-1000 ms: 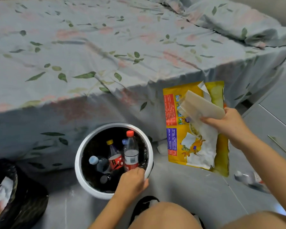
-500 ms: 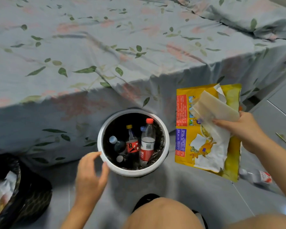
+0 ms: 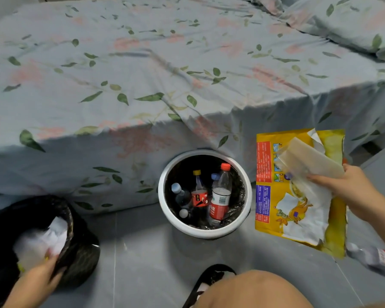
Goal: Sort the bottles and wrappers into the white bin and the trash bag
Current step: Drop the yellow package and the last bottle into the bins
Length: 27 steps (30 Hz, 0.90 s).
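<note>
Fingers of the right hand (image 3: pixel 351 192) pinch yellow wrappers (image 3: pixel 298 196); left hand (image 3: pixel 39 277) grips the trash bag (image 3: pixel 80 258) rim.

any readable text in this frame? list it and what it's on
Nothing can be quoted.
Yellow wrapper: red and blue print panels, too small to read.
Red-capped bottle in the white bin: red label, characters blurred.
Yellow-capped bottle: red label, unreadable.
Bottle on the floor: label blurred.
</note>
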Available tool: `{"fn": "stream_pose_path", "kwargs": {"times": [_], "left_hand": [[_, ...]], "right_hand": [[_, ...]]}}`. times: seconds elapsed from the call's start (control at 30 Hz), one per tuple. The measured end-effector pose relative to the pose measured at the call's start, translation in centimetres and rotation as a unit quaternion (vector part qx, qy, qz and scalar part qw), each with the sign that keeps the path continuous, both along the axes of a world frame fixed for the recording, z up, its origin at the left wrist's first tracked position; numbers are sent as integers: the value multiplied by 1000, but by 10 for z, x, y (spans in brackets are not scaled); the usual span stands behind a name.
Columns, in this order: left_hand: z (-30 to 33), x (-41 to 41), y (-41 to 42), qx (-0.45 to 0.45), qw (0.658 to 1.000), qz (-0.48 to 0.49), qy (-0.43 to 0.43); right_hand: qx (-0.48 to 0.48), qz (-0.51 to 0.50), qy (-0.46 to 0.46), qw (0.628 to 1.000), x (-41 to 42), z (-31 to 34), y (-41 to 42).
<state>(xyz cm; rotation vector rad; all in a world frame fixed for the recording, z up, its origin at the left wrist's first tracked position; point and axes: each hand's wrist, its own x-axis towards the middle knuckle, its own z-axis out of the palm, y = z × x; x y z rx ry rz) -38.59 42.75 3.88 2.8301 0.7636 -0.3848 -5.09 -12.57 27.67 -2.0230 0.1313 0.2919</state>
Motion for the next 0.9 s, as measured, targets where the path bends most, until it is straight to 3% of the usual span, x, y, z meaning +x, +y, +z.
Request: {"fn": "stream_pose_path", "kwargs": {"times": [0.03,0.2,0.4,0.5,0.7,0.9], "left_hand": [[5,0,-7,0,1000,27,-5],[22,45,-77,-1,1000,-30,-5],[29,102,-127,32,978,-202,-29],[43,121,-145,71,968,-239,-9],[34,136,-145,64,961,-268,-17],[53,150,-156,22,968,-246,52]], "right_hand": [[2,-1,1,1000,0,0,0],[15,-2,5,1000,2,2,6],[9,-1,2,1000,-2,1,15],[14,3,4,1000,-4,3,20],[21,24,0,999,-9,11,38],[62,26,14,998,-9,16,54]]}}
